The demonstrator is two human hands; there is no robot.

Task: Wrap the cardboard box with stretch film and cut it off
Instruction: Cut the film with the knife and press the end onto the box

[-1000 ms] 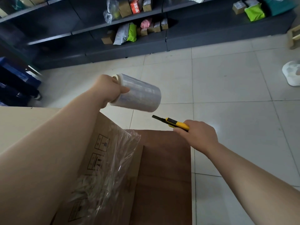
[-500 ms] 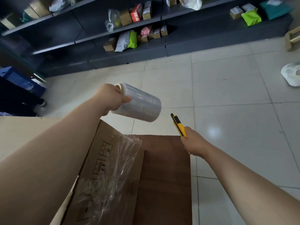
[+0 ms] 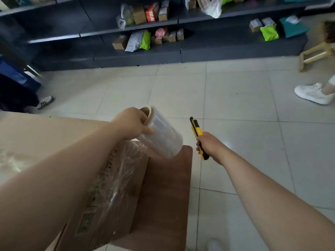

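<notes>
A large cardboard box [image 3: 45, 134] fills the lower left, and clear stretch film [image 3: 117, 180] clings to its near side. My left hand [image 3: 132, 124] grips the end of the stretch film roll [image 3: 161, 134] and holds it tilted above the box's corner. Film runs from the roll down to the box. My right hand [image 3: 210, 145] is closed on a yellow and black utility knife [image 3: 197, 133], which points up and away, to the right of the roll and apart from it.
The box rests on a brown wooden board [image 3: 163, 196] over pale floor tiles. Dark shelves [image 3: 163, 46] with parcels line the far wall. A person's white shoe [image 3: 311, 93] is at the right, another shoe [image 3: 44, 102] at the left, a wooden stool [image 3: 317, 55] far right.
The roll has dropped lower and closer to the box corner. The knife has turned from pointing left to pointing up and away. The view has tilted up, which brings a white shoe in at the right.
</notes>
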